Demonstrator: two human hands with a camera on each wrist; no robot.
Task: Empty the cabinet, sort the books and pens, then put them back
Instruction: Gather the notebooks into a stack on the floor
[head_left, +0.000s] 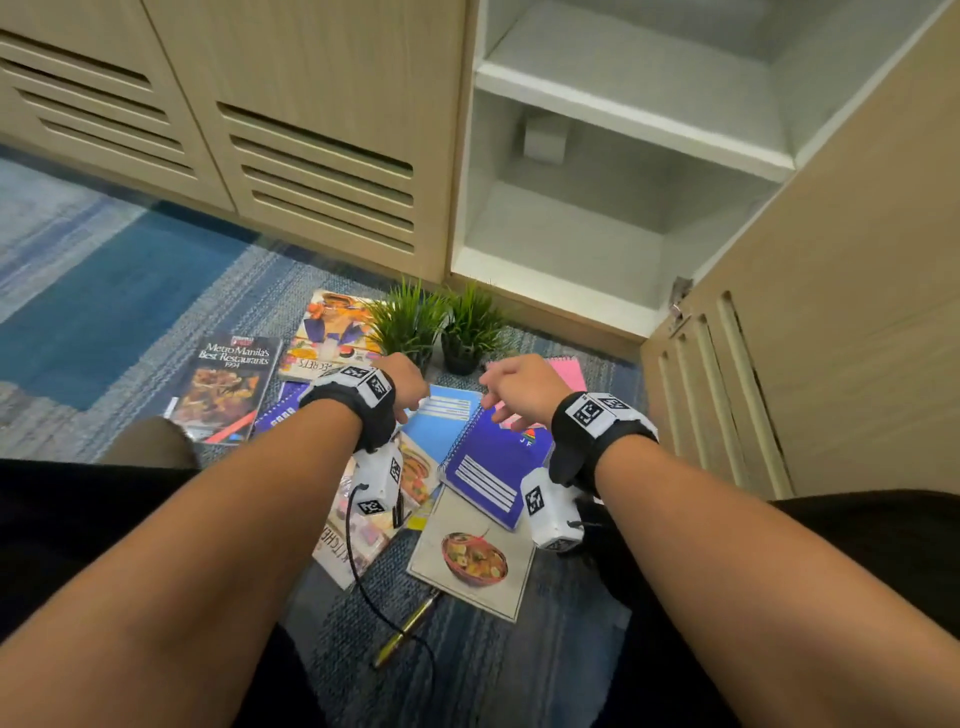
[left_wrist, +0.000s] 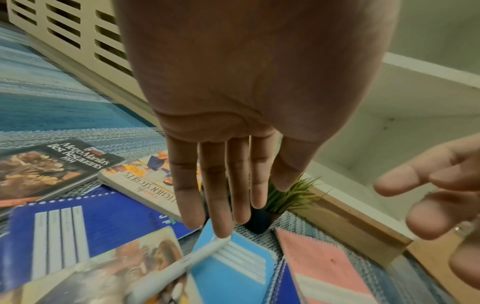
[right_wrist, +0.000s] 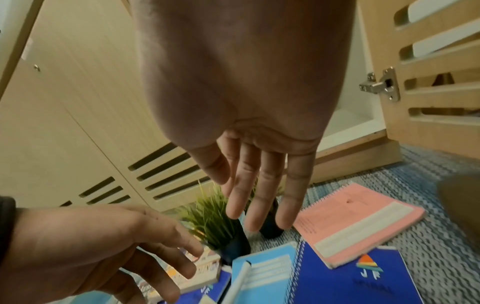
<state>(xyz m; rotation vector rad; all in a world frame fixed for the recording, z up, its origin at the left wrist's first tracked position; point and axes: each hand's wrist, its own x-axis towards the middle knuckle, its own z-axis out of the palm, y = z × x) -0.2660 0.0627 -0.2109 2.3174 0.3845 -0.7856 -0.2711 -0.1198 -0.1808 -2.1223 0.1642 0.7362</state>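
Carpeted floor (head_left: 119, 291) before the emptied cabinet (head_left: 613, 218) holds scattered books. Both hands, left (head_left: 405, 382) and right (head_left: 522, 387), hover empty, fingers loose. Nearest, the light-blue notebook (head_left: 447, 421) looks thin and floppy, best pinched along its spiral edge.

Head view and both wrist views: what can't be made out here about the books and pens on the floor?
- Book under the left hand: the wrist camera covers most of its cover, head view.
- White pen: blurred in the left wrist view, cut off by the bottom edge in the right wrist view.
- Pink notebook: mostly behind the right hand, head view.
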